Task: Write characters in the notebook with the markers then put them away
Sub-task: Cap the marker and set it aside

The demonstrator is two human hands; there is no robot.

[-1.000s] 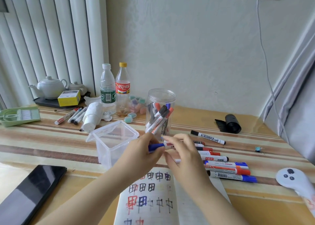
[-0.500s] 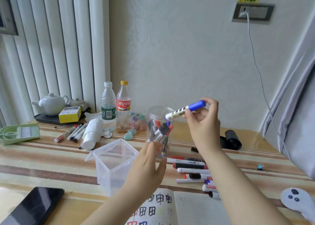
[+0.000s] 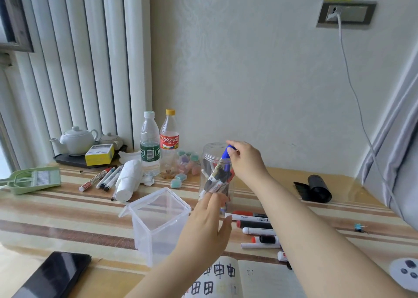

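Observation:
My right hand (image 3: pixel 245 161) pinches the blue cap of a marker (image 3: pixel 222 164) whose body slants down into the mouth of the clear round jar (image 3: pixel 209 155), which holds several markers. My left hand (image 3: pixel 207 227) hovers with relaxed fingers just in front of the jar's base, its fingertips near the jar wall, holding nothing. The open notebook (image 3: pixel 255 279) with black characters lies at the bottom edge. Several capped markers (image 3: pixel 255 225) lie in a row on the table right of my left hand, partly behind my right forearm.
A clear square box (image 3: pixel 158 216) with its lid open stands left of my left hand. Two bottles (image 3: pixel 158 144), three more markers (image 3: pixel 101 179), a white roll, a teapot and a green dustpan sit at the back left. A black phone (image 3: pixel 52 275) lies front left, a white controller front right.
My right hand swung the blue-capped marker from level above the jar to tip-down into its mouth. My left hand stayed near the jar's base. The camera tilted up since the earliest frame.

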